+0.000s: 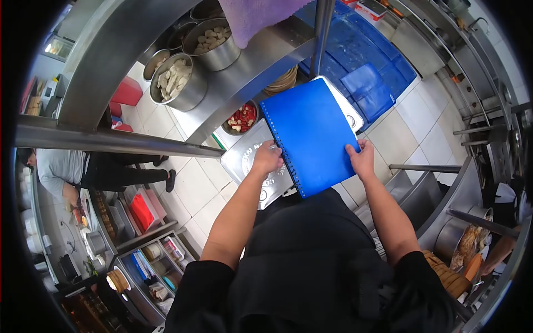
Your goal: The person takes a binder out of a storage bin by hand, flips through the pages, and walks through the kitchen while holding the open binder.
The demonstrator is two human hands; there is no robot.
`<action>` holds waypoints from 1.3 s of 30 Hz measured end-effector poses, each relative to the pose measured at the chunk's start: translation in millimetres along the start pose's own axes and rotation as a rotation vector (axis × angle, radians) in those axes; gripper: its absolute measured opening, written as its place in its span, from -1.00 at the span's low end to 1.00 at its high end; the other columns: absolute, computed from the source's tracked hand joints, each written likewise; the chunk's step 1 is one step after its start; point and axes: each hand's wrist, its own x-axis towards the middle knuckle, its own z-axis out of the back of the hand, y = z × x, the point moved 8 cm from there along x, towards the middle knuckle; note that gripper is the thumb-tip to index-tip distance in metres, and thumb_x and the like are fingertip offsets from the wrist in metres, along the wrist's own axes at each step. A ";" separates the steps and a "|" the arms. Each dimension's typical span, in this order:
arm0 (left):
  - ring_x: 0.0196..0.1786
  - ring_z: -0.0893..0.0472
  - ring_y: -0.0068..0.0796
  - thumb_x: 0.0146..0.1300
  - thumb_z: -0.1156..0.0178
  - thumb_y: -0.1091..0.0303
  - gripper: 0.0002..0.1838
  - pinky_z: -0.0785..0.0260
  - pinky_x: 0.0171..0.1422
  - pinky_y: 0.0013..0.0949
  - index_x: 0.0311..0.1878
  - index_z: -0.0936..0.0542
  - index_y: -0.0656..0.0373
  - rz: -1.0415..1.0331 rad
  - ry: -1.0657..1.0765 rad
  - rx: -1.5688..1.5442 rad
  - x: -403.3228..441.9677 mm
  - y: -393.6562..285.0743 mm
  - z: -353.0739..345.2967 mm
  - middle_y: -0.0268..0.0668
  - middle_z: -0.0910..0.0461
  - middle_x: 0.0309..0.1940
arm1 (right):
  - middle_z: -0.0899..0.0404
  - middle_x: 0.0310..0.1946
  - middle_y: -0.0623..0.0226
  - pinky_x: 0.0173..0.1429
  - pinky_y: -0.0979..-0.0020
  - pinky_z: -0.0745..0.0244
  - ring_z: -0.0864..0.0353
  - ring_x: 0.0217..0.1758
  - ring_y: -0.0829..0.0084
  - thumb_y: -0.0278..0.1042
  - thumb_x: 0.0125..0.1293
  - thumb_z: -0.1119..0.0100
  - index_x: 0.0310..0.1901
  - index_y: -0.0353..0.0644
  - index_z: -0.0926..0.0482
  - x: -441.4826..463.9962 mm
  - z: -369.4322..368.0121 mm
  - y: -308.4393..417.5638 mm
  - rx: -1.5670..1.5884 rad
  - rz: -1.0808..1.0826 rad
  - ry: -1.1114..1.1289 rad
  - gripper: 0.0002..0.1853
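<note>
A blue-covered notebook (311, 133) with a black ring binding down its left side lies tilted in front of me, seemingly closed. My left hand (268, 159) is closed at the bound edge, its fingertips partly tucked out of sight. On the opposite edge, my right hand (362, 159) grips the cover with the thumb on top and the other fingers partly hidden. Beneath the notebook is a shiny metal lid or tray (244, 157) with raised lettering, mostly covered. A second pale metal piece (351, 114) sticks out past the notebook's upper right corner.
A steel shelf (266, 58) bears metal pots of sliced pale food (176, 83). Below it sits a bowl of cut red peppers (242, 117). A large blue bin (361, 50) stands ahead. One person (64, 169) works at the left; another person's arm (502, 250) shows at the right.
</note>
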 end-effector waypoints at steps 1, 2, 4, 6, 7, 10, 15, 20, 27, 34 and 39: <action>-0.30 -0.66 -0.46 0.46 -0.15 0.37 -0.41 -0.62 -0.20 -0.40 0.46 -0.25 0.34 0.009 -0.007 -0.038 -1.3 2.7 0.2 -0.12 -0.65 -0.13 | -0.59 -0.07 -0.10 0.11 0.09 -0.52 -0.62 0.00 0.03 -0.24 0.17 -0.45 -0.06 -0.33 -0.57 -3.2 5.4 9.3 -0.027 -0.034 -0.024 -0.59; -0.29 -0.66 -0.48 0.46 -0.16 0.35 -0.42 -0.61 -0.19 -0.42 0.45 -0.26 0.34 0.014 -0.015 -0.078 -1.9 3.3 0.0 -0.13 -0.65 -0.14 | -0.61 -0.14 -0.06 0.06 0.12 -0.53 -0.64 -0.05 0.07 -0.27 0.18 -0.44 -0.11 -0.33 -0.56 -5.1 13.1 19.9 -0.054 -0.063 -0.049 -0.63; -0.22 -0.66 -0.44 0.44 -0.19 0.29 -0.38 -0.60 -0.13 -0.40 0.46 -0.27 0.34 0.001 -0.016 -0.088 -1.3 0.9 -0.5 -0.11 -0.65 -0.11 | -0.62 -0.25 0.06 -0.03 0.21 -0.55 -0.64 -0.14 0.18 -0.32 0.19 -0.43 -0.18 -0.30 -0.54 0.1 22.5 34.5 -0.024 -0.085 0.004 -0.70; -0.08 -0.69 -0.34 0.42 -0.25 0.20 -0.31 -0.59 -0.01 -0.34 0.47 -0.26 0.34 -0.024 -0.001 -0.017 -4.5 1.8 0.5 -0.04 -0.63 0.00 | -0.60 -0.34 0.22 -0.12 0.30 -0.54 -0.63 -0.23 0.34 -0.35 0.21 -0.40 -0.23 -0.26 -0.53 5.4 21.7 38.0 0.092 -0.086 0.169 -0.76; 0.04 -0.64 -0.24 0.39 -0.26 0.09 -0.23 -0.56 0.06 -0.27 0.49 -0.22 0.35 -0.149 -0.050 0.079 -10.1 -6.9 2.2 0.02 -0.57 0.11 | -0.59 -0.37 0.27 -0.15 0.35 -0.53 -0.61 -0.25 0.41 -0.36 0.21 -0.40 -0.24 -0.24 -0.52 0.4 24.5 55.9 0.173 -0.109 0.275 -0.77; 0.34 -0.48 0.01 0.30 -0.27 -0.21 0.03 -0.47 0.25 -0.14 0.55 -0.10 0.37 -0.377 -0.064 0.158 -40.9 -48.9 -13.8 0.15 -0.36 0.38 | -0.54 -0.40 0.44 -0.23 0.48 -0.46 -0.54 -0.32 0.59 -0.41 0.24 -0.38 -0.25 -0.18 -0.48 -26.4 35.2 136.0 0.356 -0.072 0.531 -0.79; 0.44 -0.38 0.02 0.21 -0.31 -0.27 0.17 -0.33 0.41 -0.16 0.60 0.02 0.31 -0.360 0.229 -0.063 -90.2 -134.7 -42.0 0.17 -0.29 0.43 | -0.62 -0.03 0.13 -0.03 0.33 -0.57 -0.67 -0.08 0.36 -0.20 0.28 -0.39 -0.03 -0.20 -0.50 -93.3 -3.8 213.2 0.425 0.235 0.846 -0.63; 0.08 -0.57 -0.41 0.37 -0.02 0.39 -0.38 -0.43 0.17 -0.38 0.50 -0.27 0.27 -0.253 0.328 -0.090 -90.5 -129.4 -19.5 -0.14 -0.57 0.13 | -0.50 0.25 -0.03 0.37 0.17 -0.41 -0.53 0.27 -0.02 -0.15 0.20 -0.47 -0.01 -0.23 -0.64 -104.5 8.8 198.2 0.307 0.430 0.723 -0.58; -0.17 -0.56 -0.56 0.37 -0.02 0.41 -0.40 -0.45 -0.14 -0.46 0.49 -0.29 0.20 -0.273 0.243 -0.096 -109.2 -133.5 -7.6 -0.30 -0.59 -0.07 | -0.56 0.11 -0.16 0.28 0.14 -0.45 -0.56 0.21 -0.01 -0.17 0.16 -0.44 0.26 -0.32 -0.44 7.7 45.7 48.6 -0.419 0.349 -0.234 -0.32; -0.36 -0.51 -0.63 0.36 -0.04 0.36 -0.41 -0.39 -0.37 -0.50 0.46 -0.31 0.14 -0.216 0.243 -0.044 -113.5 -125.6 -1.0 -0.38 -0.56 -0.22 | -0.71 -0.11 -0.03 0.11 0.23 -0.57 -0.73 -0.07 0.11 -0.25 0.17 -0.40 0.19 -0.36 -0.53 32.1 43.2 33.0 -0.052 -0.006 0.212 -0.42; 0.00 -0.60 -0.38 0.42 -0.10 0.08 -0.32 -0.53 -0.12 -0.30 0.53 -0.24 0.12 -0.202 0.252 0.009 -125.7 -133.3 -19.9 -0.17 -0.57 0.08 | -0.72 -0.15 0.04 0.06 0.25 -0.58 -0.73 -0.12 0.22 -0.29 0.14 -0.41 0.10 -0.36 -0.59 -9.8 21.2 22.3 0.248 -0.188 0.509 -0.50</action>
